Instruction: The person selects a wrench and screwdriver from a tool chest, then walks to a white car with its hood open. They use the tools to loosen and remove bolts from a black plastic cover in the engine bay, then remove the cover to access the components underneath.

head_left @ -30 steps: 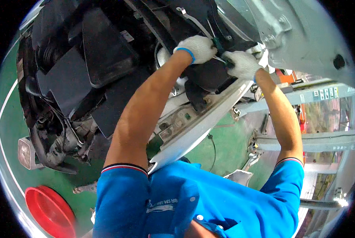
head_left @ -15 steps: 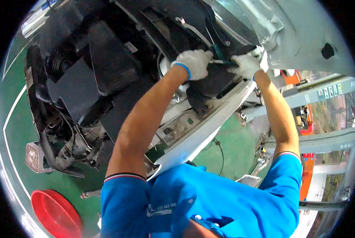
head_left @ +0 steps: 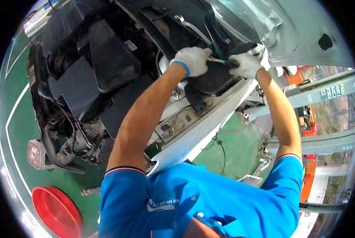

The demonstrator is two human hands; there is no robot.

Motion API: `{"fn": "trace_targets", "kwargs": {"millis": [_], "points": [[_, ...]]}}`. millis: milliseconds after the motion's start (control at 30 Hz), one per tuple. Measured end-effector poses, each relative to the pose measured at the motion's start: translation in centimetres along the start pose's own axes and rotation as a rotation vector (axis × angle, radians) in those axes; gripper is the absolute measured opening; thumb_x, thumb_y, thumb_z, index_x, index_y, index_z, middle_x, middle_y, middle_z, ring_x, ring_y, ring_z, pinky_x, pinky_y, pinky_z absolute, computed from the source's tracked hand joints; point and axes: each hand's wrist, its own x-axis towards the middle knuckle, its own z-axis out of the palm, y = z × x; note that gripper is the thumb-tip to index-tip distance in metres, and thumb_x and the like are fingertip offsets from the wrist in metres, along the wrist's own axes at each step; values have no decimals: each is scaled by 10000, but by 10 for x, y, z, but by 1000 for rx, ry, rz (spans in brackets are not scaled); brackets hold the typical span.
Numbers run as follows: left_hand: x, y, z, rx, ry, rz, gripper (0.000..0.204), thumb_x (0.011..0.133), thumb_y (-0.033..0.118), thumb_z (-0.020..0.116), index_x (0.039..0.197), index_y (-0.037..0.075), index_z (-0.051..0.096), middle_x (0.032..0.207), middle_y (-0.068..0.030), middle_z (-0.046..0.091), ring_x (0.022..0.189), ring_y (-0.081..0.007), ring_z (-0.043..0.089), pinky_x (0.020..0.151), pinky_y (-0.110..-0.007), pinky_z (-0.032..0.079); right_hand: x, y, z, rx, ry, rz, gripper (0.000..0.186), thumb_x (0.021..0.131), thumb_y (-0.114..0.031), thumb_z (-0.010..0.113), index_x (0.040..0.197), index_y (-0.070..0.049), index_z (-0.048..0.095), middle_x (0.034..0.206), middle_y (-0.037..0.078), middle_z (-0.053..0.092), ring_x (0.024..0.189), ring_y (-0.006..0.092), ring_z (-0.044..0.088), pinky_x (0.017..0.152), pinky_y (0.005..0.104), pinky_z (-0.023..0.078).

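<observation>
My left hand (head_left: pixel 191 61), in a white knitted glove with a blue cuff, is closed above the car's engine bay. A slim, pale rod-like tool (head_left: pixel 216 60) runs from its fingertips to my right hand (head_left: pixel 246 66). That hand, gloved in white too, is closed around the tool's dark end. The exact kind of tool cannot be made out. Under both hands lies a black plastic panel (head_left: pixel 213 77) near the white fender (head_left: pixel 197 139). Just beyond them is a silver metal arm (head_left: pixel 191 26) with a hooked end.
The raised hood (head_left: pixel 304 35) hangs over the upper right. Black engine covers (head_left: pixel 112 57) fill the left side, beside the exposed front end (head_left: pixel 74 142). A red basin (head_left: pixel 58 212) sits on the green floor. Grey lift beams (head_left: pixel 316 95) stand at right.
Both hands stay nearly in place, with the right hand shifted slightly. The whole view has moved a little. The tool is still between the hands.
</observation>
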Motion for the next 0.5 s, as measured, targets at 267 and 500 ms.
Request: {"fn": "trace_targets", "kwargs": {"millis": [267, 500], "points": [[-2, -8, -4, 68, 9, 14, 483, 866, 212, 652, 1348, 178, 635, 1175, -208, 712, 1102, -404, 688, 946, -501, 557, -9, -102, 18, 385, -31, 59, 647, 768, -468, 807, 1110, 68, 690, 1057, 331, 697, 1031, 462, 680, 899, 438, 546], [-3, 3, -2, 2, -27, -30, 537, 814, 219, 659, 1344, 135, 638, 1167, -212, 725, 1094, -391, 697, 966, -493, 551, 2, 3, 30, -215, 73, 10, 299, 838, -224, 687, 1089, -67, 649, 1077, 234, 713, 1055, 442, 669, 889, 550, 538]]}}
